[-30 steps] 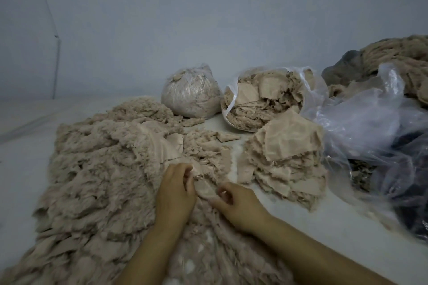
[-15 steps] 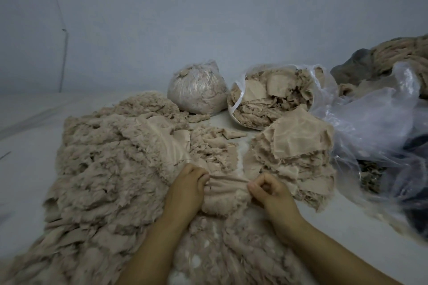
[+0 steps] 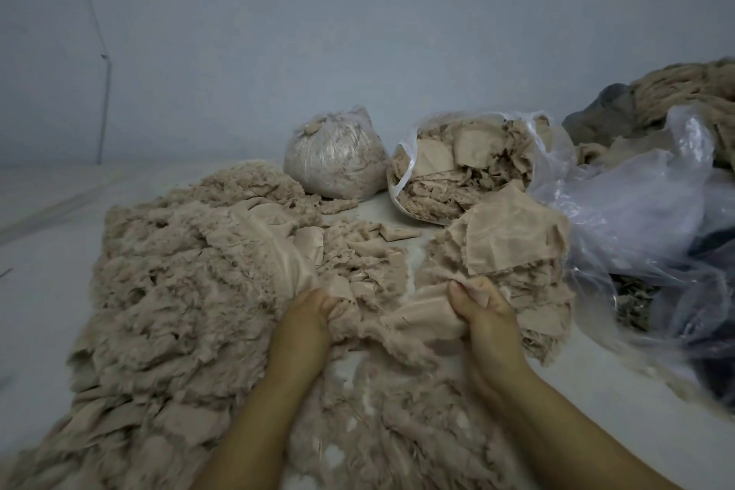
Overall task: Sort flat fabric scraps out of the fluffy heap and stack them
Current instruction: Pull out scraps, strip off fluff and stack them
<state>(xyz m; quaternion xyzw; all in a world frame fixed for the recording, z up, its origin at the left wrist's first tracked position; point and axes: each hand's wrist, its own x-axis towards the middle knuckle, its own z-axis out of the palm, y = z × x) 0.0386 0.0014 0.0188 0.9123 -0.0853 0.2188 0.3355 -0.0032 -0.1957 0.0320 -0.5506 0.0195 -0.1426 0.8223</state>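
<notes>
A wide fluffy beige heap (image 3: 167, 290) covers the left and lower middle of the white surface. To its right sits a stack of flat beige scraps (image 3: 513, 247), topped by a large mesh piece. My left hand (image 3: 308, 320) grips fabric at the heap's edge. My right hand (image 3: 483, 310) grips the other end of a flat beige scrap (image 3: 413, 316) with a fuzzy lower fringe, stretched between both hands in front of the stack.
A tied clear bag of fluff (image 3: 336, 157) and an open bag of scraps (image 3: 461, 171) stand behind. Crumpled clear plastic (image 3: 636, 219) and dark cloth lie at the right. A pale wall (image 3: 278, 32) rises behind the surface.
Both hands drew apart, pulling the scrap out of the heap and stretching it. My right hand moved right toward the stack.
</notes>
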